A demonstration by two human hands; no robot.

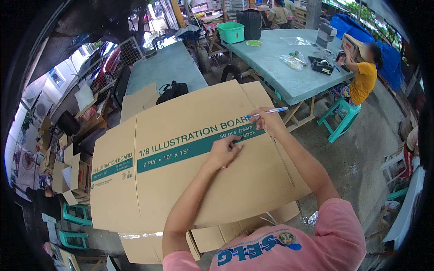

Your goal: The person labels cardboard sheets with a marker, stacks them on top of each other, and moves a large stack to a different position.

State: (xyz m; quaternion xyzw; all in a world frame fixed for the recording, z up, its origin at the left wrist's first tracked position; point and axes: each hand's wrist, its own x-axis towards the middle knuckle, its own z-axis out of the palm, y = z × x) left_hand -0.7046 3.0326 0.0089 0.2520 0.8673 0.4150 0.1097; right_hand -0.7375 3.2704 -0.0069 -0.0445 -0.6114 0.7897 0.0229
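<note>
Flattened cardboard box (181, 162) lies spread across the bench, right in front of the person, green printed band facing up. Left hand (224, 151) presses down on that band, fingers curled loosely against the card, gripping nothing. Just beyond it, right hand (266, 118) pinches a blue pen (271, 111), tip at the band's far end. Beyond the box sits a black bag (172, 90); farther off, a green basin (231, 31).

The right hand (267, 119) holds a blue pen (270, 111) over flattened cardboard (181, 171), the left hand (222, 152) pressing it flat.
</note>
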